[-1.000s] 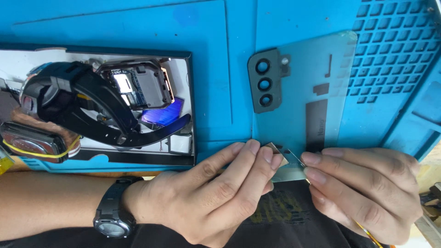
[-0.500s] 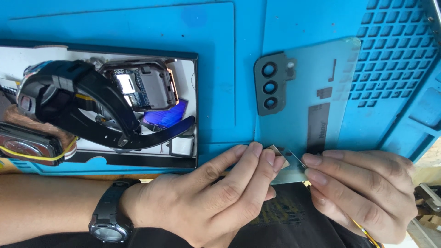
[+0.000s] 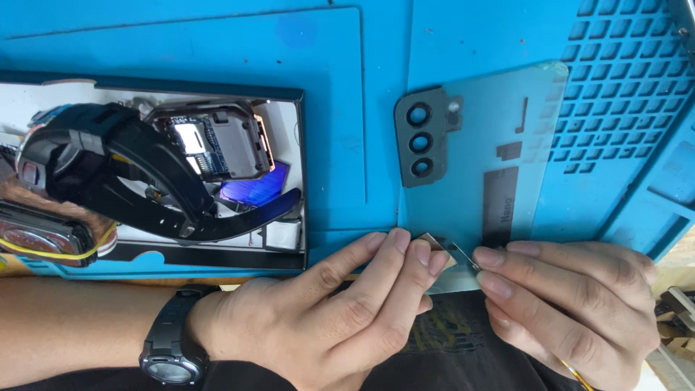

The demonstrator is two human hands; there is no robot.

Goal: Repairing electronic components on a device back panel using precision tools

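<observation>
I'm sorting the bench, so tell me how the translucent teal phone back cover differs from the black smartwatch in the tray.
The translucent teal phone back cover lies flat on the blue mat; the black smartwatch sits in a white, dark-rimmed tray. The cover is a thin see-through sheet with a dark three-lens camera frame; the smartwatch is bulky, opaque and strapped. Both hands' fingers touch the cover's near edge; none touch the smartwatch.
</observation>
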